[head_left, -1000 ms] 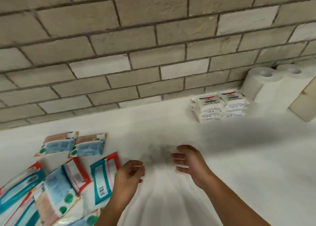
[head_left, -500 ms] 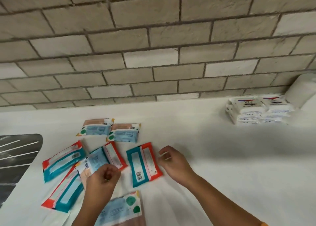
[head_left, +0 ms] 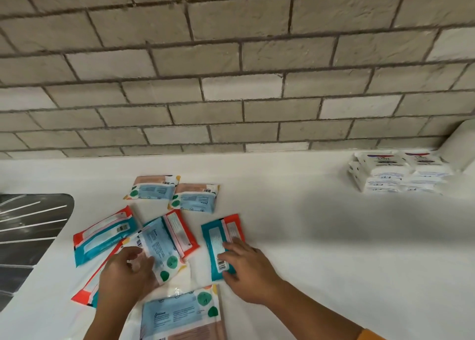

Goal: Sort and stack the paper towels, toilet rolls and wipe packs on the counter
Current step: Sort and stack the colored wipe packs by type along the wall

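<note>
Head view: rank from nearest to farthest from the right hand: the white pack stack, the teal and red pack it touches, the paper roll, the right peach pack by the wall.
1. teal and red pack, under the right hand.
2. right peach pack, behind, by the wall.
3. white pack stack, far right.
4. paper roll, right edge beyond it.

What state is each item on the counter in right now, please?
left hand: grips the dotted pack, tilted over others
right hand: fingers on the teal pack, grip unclear
peach packs: flat, side by side
white packs: stacked by the wall
paper roll: partly out of view
</note>
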Demonstrator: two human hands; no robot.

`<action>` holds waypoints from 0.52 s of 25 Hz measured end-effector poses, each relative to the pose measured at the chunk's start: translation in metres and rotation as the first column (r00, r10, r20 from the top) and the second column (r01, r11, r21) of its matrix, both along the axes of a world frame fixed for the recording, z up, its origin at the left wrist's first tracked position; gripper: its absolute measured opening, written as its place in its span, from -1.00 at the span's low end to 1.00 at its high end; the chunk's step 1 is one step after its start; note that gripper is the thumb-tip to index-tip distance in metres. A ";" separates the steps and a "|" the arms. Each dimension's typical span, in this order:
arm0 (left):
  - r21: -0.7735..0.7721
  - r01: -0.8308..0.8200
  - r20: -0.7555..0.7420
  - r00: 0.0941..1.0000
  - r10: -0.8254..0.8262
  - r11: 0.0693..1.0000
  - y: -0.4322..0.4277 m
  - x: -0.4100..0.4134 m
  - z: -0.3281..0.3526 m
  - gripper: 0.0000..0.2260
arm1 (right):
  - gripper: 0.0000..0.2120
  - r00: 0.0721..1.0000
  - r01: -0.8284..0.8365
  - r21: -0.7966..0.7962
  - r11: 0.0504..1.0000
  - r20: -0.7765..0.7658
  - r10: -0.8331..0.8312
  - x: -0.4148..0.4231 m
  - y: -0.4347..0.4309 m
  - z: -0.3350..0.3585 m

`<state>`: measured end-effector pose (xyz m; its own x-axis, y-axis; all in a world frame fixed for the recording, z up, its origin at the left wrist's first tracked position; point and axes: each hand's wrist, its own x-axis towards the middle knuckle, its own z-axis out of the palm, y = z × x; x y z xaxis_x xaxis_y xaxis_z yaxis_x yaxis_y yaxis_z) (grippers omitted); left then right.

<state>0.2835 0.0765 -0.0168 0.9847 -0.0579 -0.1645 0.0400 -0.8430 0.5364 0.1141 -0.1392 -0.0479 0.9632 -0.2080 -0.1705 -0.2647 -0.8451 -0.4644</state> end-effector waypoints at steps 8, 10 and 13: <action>0.310 0.142 -0.062 0.990 -0.129 0.940 -0.033 0.000 -0.018 -0.22 | -0.47 0.979 0.203 -0.179 0.963 0.016 -0.204 0.002 -0.001 0.005; 0.333 0.213 0.047 0.969 -0.241 0.919 -0.048 0.002 -0.013 -0.26 | -0.40 0.971 0.236 -0.187 0.954 0.007 -0.239 0.005 0.000 0.004; 0.513 0.422 0.105 0.834 -0.542 0.748 -0.071 0.009 -0.007 -0.33 | -0.26 0.946 0.321 -0.167 0.932 0.004 -0.325 0.008 0.003 0.000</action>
